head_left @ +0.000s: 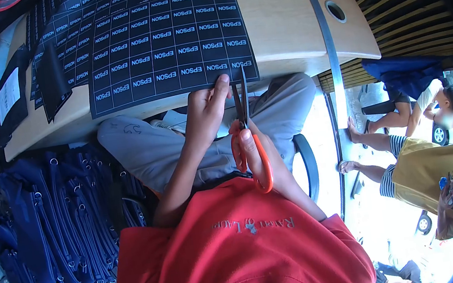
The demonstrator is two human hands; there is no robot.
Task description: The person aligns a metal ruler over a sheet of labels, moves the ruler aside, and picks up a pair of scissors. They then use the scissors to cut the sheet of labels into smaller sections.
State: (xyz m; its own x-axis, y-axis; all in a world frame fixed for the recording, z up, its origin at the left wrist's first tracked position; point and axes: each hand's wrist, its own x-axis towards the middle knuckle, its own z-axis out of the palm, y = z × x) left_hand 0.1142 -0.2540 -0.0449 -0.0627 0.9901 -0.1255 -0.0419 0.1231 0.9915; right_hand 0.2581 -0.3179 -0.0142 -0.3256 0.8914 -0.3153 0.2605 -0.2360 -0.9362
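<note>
A black sheet (140, 52) printed with white EPSON labels in a grid lies on the table and overhangs its near edge. My left hand (206, 112) is closed on the sheet's near edge, the thumb on top, just left of the blades. In my right hand (256, 148) is a pair of scissors (262, 162) with orange handles. Their blades point away from me and are slightly apart at the sheet's near edge. The upper blade tip lies over the label column nearest the right edge. Whether the lower blade sits under the sheet is hidden.
More printed black sheets (67, 36) lie on the wooden table (279, 20), which has a round hole at right. A stack of navy straps with metal rings (57, 221) stands at left. A person in a yellow shirt (430, 166) sits at right, another person beyond.
</note>
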